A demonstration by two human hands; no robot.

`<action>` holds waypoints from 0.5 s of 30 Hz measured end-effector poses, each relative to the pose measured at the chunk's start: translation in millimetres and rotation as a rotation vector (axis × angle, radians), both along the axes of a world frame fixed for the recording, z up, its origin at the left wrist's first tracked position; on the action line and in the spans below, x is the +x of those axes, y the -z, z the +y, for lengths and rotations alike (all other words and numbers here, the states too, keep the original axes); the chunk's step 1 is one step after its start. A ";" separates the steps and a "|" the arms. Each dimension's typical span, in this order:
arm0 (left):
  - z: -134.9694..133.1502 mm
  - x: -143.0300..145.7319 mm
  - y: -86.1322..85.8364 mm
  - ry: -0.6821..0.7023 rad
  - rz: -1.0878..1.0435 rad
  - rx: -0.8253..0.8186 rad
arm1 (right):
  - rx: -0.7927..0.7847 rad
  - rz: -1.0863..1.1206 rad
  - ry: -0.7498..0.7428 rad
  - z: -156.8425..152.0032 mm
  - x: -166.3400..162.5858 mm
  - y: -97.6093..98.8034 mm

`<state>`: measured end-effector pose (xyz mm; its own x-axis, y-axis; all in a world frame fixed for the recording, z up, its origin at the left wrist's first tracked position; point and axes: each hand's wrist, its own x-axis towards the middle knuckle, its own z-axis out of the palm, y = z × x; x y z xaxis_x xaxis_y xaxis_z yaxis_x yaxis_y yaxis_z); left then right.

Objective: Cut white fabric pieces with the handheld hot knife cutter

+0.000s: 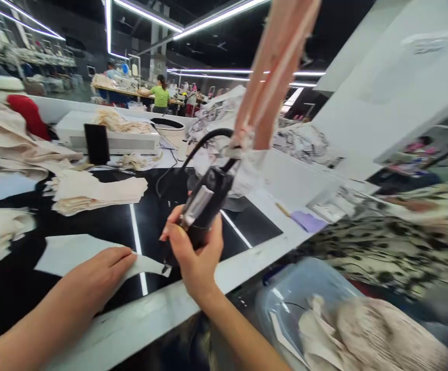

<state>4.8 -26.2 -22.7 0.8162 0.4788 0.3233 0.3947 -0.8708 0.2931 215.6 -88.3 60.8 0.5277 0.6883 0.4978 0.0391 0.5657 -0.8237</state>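
My right hand (195,247) is wrapped around a black and silver hand tool (204,203), whose lower tip touches the pointed end of a flat white fabric piece (73,252). A black cable runs up from the tool to a hanging pink strap (274,67). My left hand (100,275) lies flat on that white piece, fingers together and stretched, pressing it onto the glossy black table top (150,216).
Stacks of cream fabric pieces (96,193) lie left and behind. A white machine (112,136) and a dark phone (97,144) stand at the back. A clear plastic bin (309,304) with cream pieces sits lower right, beside patterned cloth (382,247). Other people work far behind.
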 end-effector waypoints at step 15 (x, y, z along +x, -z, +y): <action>-13.6 30.5 -32.1 -0.039 0.326 0.245 | 0.121 -0.017 -0.024 -1.4 9.1 3.9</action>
<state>35.3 -39.8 9.4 0.8774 0.4526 0.1594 0.4670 -0.8817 -0.0673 224.7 -89.6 56.9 0.5027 0.6353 0.5862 0.0374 0.6615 -0.7490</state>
